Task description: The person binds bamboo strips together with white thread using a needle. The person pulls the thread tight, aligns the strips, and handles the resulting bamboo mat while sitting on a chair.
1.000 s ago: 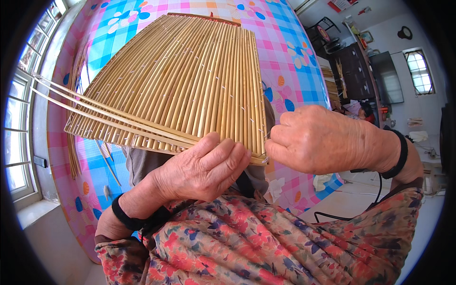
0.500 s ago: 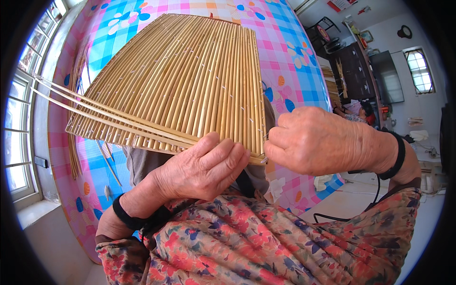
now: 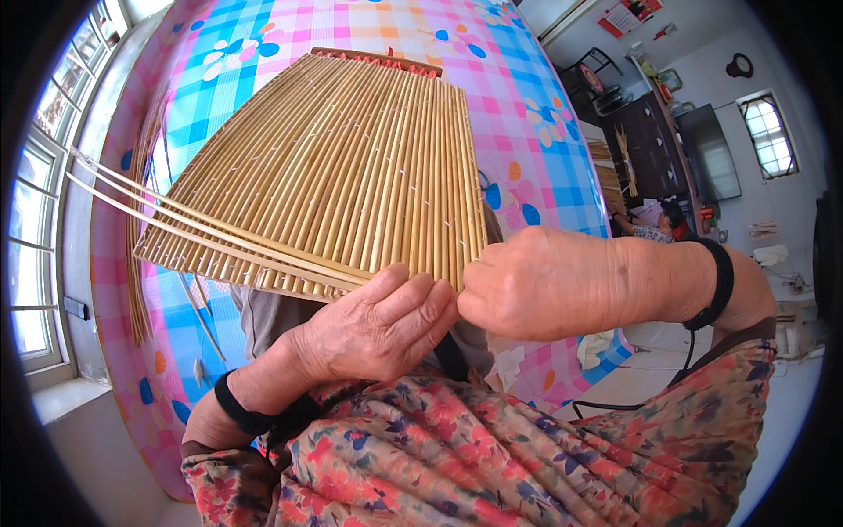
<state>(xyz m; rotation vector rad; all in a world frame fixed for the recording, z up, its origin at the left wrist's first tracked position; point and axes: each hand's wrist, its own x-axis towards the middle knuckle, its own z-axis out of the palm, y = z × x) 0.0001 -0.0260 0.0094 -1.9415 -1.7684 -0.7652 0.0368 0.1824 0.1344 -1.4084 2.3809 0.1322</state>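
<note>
Stalk panel (image 3: 351, 184) sits at eleven o'clock on my feed, long pale strips (image 3: 211, 229) trailing along its near edge toward nine. At seven, the left hand (image 3: 373, 329) presses its fingers together over that edge; if they slackened, I'd expect the strips to slip. At three, the right hand (image 3: 544, 285) curls by the near corner; I can't tell what it pinches, but a hard tug could skew that corner. At two, the dark cabinet (image 3: 659, 145) hides its contents.
</note>
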